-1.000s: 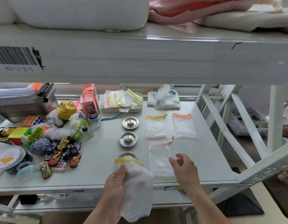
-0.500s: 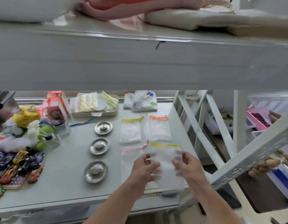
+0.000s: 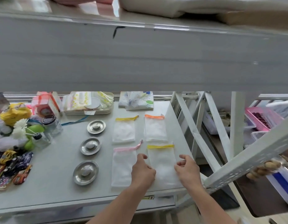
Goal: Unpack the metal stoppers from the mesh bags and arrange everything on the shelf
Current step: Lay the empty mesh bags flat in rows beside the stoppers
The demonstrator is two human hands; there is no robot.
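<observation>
**Pale mesh, bright bands, silver discs**

The shelf (image 3: 48, 160) is plain light grey. Four mesh bags are white and see-through, told apart by their top bands: yellow on the far-left bag (image 3: 123, 131), orange on the far-right bag (image 3: 155, 129), pink on the near-left bag (image 3: 122, 167), yellow on the near-right bag (image 3: 162, 164). Three metal stoppers (image 3: 90, 145) are shiny silver. At the left edge lie toy cars (image 3: 14, 168) in dark blue with white dots, yellow and orange, beside white flowers (image 3: 20, 127) with green leaves.
</observation>
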